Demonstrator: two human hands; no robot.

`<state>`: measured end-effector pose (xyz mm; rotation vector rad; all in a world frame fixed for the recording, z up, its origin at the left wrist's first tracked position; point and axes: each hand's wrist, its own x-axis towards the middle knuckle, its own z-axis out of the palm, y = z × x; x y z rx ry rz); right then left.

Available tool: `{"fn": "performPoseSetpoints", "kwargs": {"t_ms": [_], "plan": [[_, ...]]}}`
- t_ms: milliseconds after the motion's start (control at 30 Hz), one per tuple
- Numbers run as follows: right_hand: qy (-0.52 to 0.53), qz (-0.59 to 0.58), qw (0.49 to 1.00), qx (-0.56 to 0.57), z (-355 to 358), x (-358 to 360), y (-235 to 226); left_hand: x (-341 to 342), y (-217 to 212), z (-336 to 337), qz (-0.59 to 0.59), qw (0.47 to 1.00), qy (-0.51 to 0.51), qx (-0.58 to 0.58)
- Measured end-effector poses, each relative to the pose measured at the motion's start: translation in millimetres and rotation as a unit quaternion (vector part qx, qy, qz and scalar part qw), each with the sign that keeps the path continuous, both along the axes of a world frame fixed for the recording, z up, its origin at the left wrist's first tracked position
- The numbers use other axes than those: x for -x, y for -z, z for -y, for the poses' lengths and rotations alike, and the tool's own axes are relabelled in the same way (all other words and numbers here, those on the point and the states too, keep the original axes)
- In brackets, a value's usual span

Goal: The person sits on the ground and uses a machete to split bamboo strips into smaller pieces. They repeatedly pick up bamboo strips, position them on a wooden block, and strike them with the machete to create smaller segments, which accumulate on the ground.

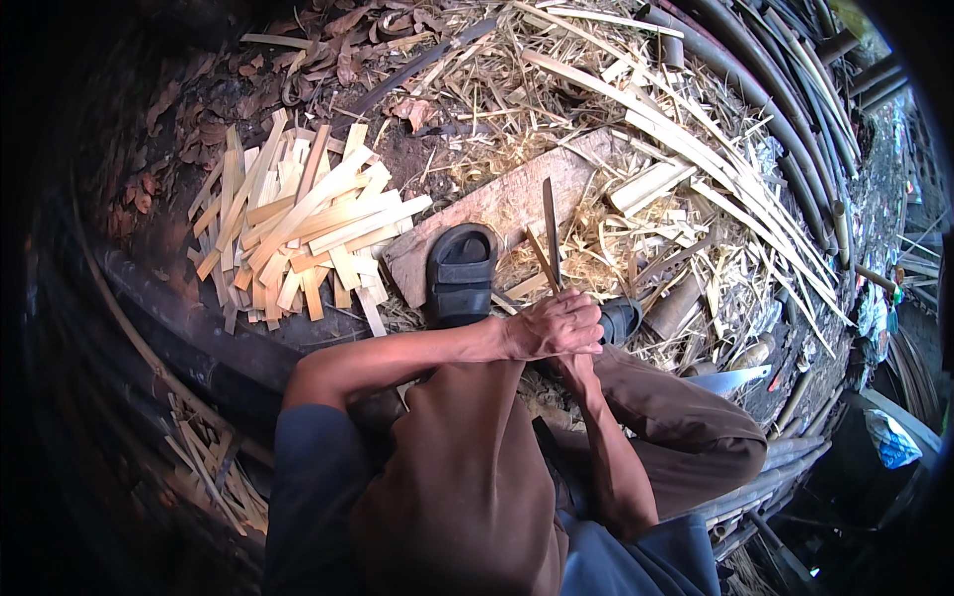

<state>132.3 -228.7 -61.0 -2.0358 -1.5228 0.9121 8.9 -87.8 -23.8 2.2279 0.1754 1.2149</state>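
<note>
My two hands meet between my knees. My left hand (549, 326) is closed in a fist and lies over my right hand (574, 362), which is mostly hidden beneath it and looks closed too. From the far side of the hands a long, narrow dark blade (551, 223) points away from me. Beside it on the left, a short thin bamboo strip (540, 256) slants out. Which hand grips the blade and which the strip is hidden by the overlap. Pale shavings (586, 260) lie on the ground just beyond.
Cut bamboo slats (308, 219) are heaped at left. A worn wooden board (517, 204) lies past my sandalled foot (462, 273). Long split strips (696, 159) and dark poles (765, 89) fill the right. A pale blade (730, 379) rests by my right knee.
</note>
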Motion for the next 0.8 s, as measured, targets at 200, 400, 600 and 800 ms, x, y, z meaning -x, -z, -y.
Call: {"fn": "performPoseSetpoints", "kwargs": {"t_ms": [200, 400, 600, 800], "plan": [[0.0, -0.011, 1.0, 0.012, -4, 3, -4, 0, 0, -1, 0.009, 1.0, 0.001, 0.009], [0.006, -0.035, 0.999, 0.019, -31, 4, -5, 1, 3, -2, 0.006, 0.999, -0.038, 0.008], [0.01, -0.08, 0.996, 0.025, -83, 7, 24, 13, 8, -5, 0.001, 0.999, -0.047, -0.021], [0.035, -0.137, 0.989, 0.044, -89, 4, 41, 11, -5, -30, -0.036, 0.986, -0.122, 0.104]]}}
